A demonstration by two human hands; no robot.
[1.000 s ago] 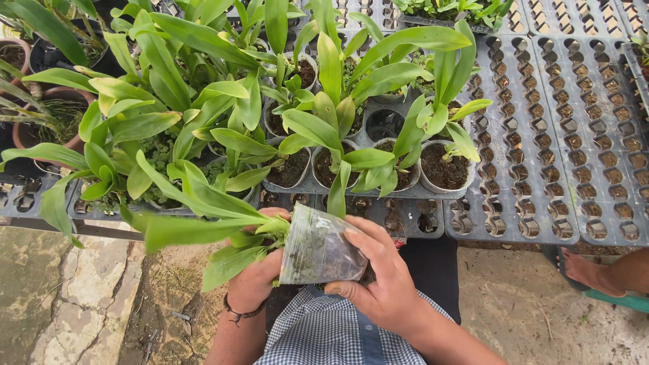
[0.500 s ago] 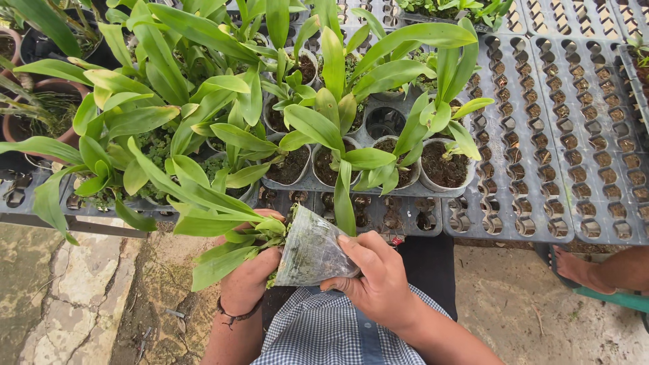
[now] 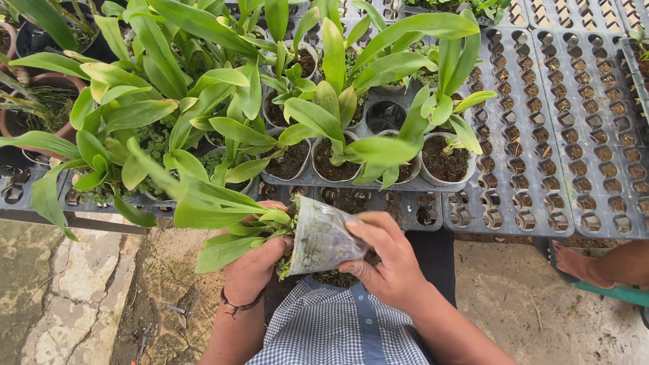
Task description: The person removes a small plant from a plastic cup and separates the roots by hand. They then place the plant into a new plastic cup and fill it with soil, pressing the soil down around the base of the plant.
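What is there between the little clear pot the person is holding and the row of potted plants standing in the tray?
In the head view, a strip of grey tray with empty round cells lies between the clear pot and the potted plants. Some cells hold dark crumbs.

Place: plant nursery | potted seedlings (image 3: 324, 155) | grey cell trays (image 3: 541, 135) on bench | dirt ground (image 3: 527, 297)

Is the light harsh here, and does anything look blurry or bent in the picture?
Head view: soft, even daylight with no hard shadows; the clear plastic pot shows a faint sheen between the left hand and right hand. Everything is fairly sharp; the grey trays bow slightly toward the edges from the wide lens.
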